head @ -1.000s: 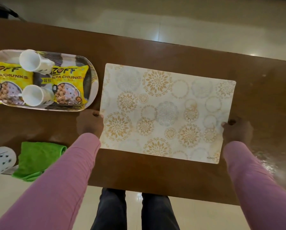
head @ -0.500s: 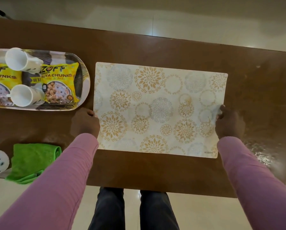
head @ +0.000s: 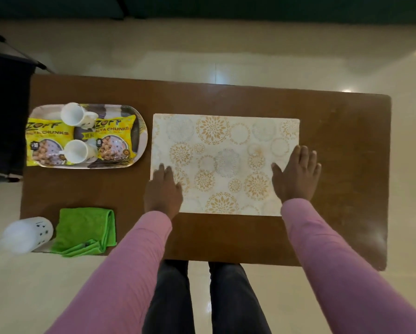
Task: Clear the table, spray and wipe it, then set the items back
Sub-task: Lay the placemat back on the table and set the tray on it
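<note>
Floor (head: 250,56): glossy cream tile, grout lines visible, soft glare patches plus one bright light reflection at right (head: 347,91). Brown wooden table (head: 347,141) mid-frame, rectangular, rounded corners, sheen on its right side. Dark furniture (head: 4,116) butts against the table's left end. Dark band (head: 226,8) across the top edge, can't tell what it is. Lighting dim, warm.

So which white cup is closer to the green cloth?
The front white cup, lying between the two yellow packets; the other white cup sits at the tray's far edge.

pink sleeves (head: 134,266), dark trousers (head: 170,297)
</note>
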Demonstrator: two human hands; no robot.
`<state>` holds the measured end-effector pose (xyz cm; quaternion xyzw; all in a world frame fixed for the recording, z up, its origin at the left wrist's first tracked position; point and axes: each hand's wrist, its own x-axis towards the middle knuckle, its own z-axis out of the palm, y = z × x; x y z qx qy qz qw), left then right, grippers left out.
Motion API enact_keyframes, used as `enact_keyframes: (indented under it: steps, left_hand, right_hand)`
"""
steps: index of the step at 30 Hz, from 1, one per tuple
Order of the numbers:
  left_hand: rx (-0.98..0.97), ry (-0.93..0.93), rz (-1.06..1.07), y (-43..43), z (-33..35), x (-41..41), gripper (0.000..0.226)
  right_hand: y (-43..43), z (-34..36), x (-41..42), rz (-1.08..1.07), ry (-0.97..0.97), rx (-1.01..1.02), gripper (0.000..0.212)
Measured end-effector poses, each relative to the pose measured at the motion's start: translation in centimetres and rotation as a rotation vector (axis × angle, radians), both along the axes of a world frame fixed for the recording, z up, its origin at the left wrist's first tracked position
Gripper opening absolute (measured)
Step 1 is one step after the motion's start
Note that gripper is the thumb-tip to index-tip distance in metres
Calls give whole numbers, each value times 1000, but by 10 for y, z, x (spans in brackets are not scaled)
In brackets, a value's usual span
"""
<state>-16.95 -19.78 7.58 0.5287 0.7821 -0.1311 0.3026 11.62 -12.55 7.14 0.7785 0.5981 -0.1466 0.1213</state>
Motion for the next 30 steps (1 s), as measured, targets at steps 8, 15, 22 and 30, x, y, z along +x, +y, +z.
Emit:
enact_keyframes:
  steps: [8,15,22,30]
  left_hand:
    - [61,-4,-218,-26,103,46,64]
    - [108,12,-288,-59,150,42,65]
    - [178,-3,-317,-95,169,9,65]
    - [203,2,-314,-147,169,-46,66]
  right_hand:
    - [-62,95,-31,64,53,-27,73]
    - [-112,142,-44,68,63,6,72]
    - [-152,168,-81,69,83,48,72]
    - [-202,180,-129,65,85,76,72]
